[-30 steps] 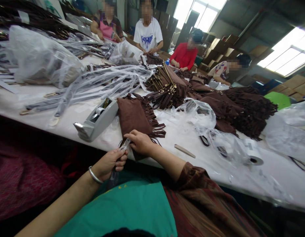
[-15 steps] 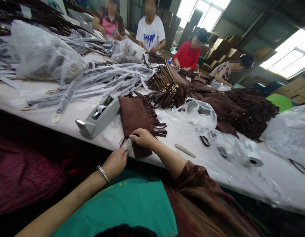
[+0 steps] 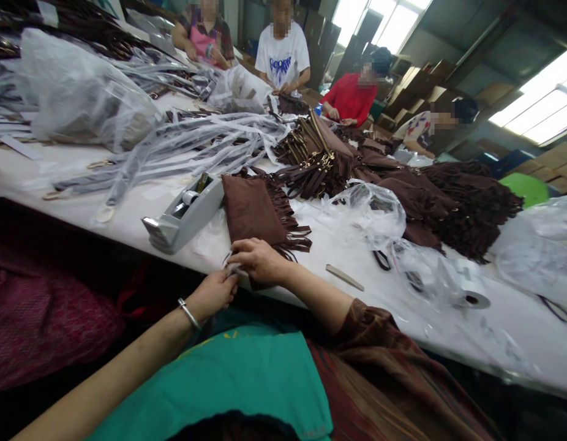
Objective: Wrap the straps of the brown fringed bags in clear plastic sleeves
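A brown fringed pouch lies flat near the table's front edge, its fringe to the right. At its near corner my left hand is closed, fingers pinching a small bit of clear plastic wrap. My right hand meets it from the right, fingers curled over the same wrap and covering the pouch's lower corner. What the wrap encloses is hidden by the fingers. Left of the pouch stands a grey tape dispenser, apart from both hands.
Plastic-sleeved straps and a stuffed clear bag cover the left side. Brown pouches with gold clasps are heaped behind. To the right are crumpled plastic, a flat strip and a film roll. Several people work across the table.
My right hand has moved slightly left and down over the plastic wrap, and its fingers now meet my left hand's fingertips. The pouch has stayed in place.
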Tool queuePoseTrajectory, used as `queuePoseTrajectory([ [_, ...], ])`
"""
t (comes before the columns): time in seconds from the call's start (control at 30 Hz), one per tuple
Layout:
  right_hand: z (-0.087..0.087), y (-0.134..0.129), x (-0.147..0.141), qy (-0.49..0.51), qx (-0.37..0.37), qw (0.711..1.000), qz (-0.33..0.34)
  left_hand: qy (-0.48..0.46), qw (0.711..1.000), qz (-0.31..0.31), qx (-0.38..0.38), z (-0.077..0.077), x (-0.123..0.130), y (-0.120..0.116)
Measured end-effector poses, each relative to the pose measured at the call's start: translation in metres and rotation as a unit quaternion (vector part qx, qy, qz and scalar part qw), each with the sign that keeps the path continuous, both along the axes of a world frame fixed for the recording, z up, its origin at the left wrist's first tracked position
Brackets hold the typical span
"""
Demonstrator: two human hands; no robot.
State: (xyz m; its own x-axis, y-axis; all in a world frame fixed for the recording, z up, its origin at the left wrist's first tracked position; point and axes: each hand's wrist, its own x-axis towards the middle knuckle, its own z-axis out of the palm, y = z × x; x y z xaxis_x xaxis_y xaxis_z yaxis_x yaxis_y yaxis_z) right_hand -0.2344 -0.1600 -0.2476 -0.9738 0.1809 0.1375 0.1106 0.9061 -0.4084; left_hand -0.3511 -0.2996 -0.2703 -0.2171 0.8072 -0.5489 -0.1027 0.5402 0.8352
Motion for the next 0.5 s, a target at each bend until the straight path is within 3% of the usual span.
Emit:
queuePoseTrajectory([
  [0.07,0.000,-0.004,0.000,-0.027,-0.007,0.999,0.043,0.013,1.000,-0.001,0.008,0.001,0.002,0.000],
  [0.27,-0.006,-0.003,-0.008,-0.023,-0.028,0.999,0.023,-0.036,0.999,0.011,0.024,0.003,0.002,-0.005],
  [0.5,-0.005,0.001,-0.007,-0.024,-0.023,0.999,0.012,-0.200,0.980,0.017,0.009,0.013,-0.007,-0.015],
])
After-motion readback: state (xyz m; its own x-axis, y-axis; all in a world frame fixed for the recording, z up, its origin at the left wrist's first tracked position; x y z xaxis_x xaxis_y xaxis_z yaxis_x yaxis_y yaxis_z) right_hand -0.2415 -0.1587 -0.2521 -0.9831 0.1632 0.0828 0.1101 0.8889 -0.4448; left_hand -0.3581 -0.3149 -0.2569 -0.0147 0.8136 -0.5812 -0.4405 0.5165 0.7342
